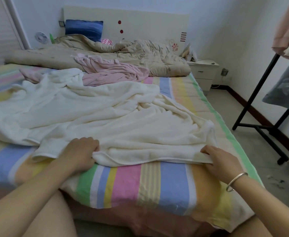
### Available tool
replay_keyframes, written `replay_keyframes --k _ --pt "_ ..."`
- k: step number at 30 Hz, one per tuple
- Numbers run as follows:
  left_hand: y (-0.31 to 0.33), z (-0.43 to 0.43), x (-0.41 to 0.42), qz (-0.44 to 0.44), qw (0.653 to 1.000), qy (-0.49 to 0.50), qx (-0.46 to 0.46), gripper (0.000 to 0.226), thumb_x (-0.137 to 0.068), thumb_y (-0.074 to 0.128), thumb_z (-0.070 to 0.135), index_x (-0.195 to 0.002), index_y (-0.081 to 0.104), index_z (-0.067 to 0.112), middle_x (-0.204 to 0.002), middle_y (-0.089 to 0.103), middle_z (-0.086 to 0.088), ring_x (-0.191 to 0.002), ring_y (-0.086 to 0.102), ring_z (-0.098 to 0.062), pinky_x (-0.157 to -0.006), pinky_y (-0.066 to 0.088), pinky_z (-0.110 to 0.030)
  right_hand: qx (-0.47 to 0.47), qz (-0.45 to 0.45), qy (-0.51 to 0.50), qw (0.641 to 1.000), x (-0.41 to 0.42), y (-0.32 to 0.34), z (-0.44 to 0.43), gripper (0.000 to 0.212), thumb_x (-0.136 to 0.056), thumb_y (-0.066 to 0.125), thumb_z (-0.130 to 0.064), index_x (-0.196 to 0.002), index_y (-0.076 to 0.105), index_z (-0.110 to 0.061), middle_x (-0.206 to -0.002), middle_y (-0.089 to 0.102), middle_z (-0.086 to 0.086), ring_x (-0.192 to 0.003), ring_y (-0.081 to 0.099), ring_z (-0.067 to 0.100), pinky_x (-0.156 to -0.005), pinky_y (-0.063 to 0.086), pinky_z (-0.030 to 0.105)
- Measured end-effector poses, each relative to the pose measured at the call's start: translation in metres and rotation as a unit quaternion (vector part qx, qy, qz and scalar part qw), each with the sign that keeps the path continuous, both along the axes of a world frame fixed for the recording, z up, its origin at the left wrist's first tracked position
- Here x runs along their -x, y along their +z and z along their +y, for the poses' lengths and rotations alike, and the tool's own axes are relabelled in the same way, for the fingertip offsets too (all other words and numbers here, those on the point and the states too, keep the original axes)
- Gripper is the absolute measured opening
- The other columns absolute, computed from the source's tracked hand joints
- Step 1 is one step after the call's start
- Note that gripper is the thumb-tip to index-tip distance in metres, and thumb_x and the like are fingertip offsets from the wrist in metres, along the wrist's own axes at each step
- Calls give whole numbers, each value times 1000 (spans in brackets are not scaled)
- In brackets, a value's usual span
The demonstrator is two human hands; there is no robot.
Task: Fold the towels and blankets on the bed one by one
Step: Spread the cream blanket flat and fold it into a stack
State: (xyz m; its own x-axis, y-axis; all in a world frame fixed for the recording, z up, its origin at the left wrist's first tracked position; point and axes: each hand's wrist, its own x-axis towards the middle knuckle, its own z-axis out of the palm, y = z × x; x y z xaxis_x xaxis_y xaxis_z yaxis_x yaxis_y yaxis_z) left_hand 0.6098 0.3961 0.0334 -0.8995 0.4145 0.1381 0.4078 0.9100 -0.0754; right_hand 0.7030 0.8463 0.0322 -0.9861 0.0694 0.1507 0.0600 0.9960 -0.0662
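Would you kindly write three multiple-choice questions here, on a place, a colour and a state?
1. Where does the pink towel lie? A) on the floor B) beyond the white blanket C) on the nightstand
2. What colour is the pillow? A) red B) blue C) black
3. What do the left hand and right hand do? A) hang idle B) hold the pillow C) grip the white blanket's near edge
1 B, farther up the bed; 2 B, plainly blue; 3 C, both curl round it.

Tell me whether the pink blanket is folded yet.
No, the pink blanket lies crumpled in a heap beyond the white blanket.
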Motion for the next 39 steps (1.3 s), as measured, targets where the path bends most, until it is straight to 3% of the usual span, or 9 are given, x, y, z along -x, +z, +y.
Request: replay_keyframes --k 6,10,14,17,22,24,28,31,39 --pt "-10 39 -19 109 980 -167 -22 28 -60 61 22 -88 56 25 -81 55 6 -68 57 -20 -54 34 -27 4 122 83 989 -18 -1 -8 24 -77 73 -19 -96 61 -27 -96 57 -8 -86 58 18 -45 44 31" --pt "-7 37 -28 -10 994 -88 -71 21 -75 58 24 -95 52 27 -94 55 8 -83 58 -21 -59 36 -31 57 43 87 994 -36 1 2 22 -83 72 -21 -87 64 -41 -83 62 -18 -80 63 13 -58 48 32" --pt "10 27 -38 -173 977 -65 -108 23 -63 54 35 -86 57 33 -89 59 13 -79 56 -7 -68 43 -27 154 -40 84 984 -67 0 16 2 -80 67 -52 -80 65 -53 -79 67 -20 -74 63 2 -68 52 34" --pt "18 21 -50 -268 958 -73 -64 24 -70 65 32 -90 53 38 -81 59 12 -68 52 0 -63 40 -18 164 -89 72 980 -87 -2 25 49 -67 40 -90 -84 68 -52 -71 66 -14 -66 61 6 -61 51 28" --pt "29 35 -57 -405 897 27 -173 41 -79 71 56 -96 61 19 -84 69 -5 -65 70 -16 -62 58 -32 283 -153 18 947 -97 16 6 39 -80 57 -63 -80 75 -28 -65 68 7 -52 59 11 -55 49 22" --pt "35 52 -49 -364 911 41 -191 42 -89 60 51 -85 65 10 -75 72 -5 -61 71 -19 -55 56 -30 329 -106 -50 937 -89 16 9 40 -90 55 -49 -72 72 -18 -60 68 5 -53 64 18 -58 55 30" --pt "40 112 -21 -200 955 16 -219 20 -94 56 31 -79 65 20 -75 70 7 -56 68 -7 -57 51 -26 240 63 -220 943 -61 12 28 24 -94 54 -35 -78 63 -21 -72 66 -1 -73 62 24 -70 51 38" --pt "46 181 8 -149 956 -22 -251 7 -91 54 25 -88 61 27 -96 68 12 -71 69 -8 -75 52 -30 211 14 -298 931 -42 7 33 28 -97 43 -40 -87 58 -17 -85 57 4 -92 60 31 -74 44 35" --pt "29 348 107 -61 983 -144 -94 57 -91 47 4 -141 41 29 -157 28 8 -126 51 -24 -94 45 -38 132 30 -298 945 -20 -16 34 36 -102 29 -41 -91 50 -14 -99 66 15 -94 61 36 -72 43 38"
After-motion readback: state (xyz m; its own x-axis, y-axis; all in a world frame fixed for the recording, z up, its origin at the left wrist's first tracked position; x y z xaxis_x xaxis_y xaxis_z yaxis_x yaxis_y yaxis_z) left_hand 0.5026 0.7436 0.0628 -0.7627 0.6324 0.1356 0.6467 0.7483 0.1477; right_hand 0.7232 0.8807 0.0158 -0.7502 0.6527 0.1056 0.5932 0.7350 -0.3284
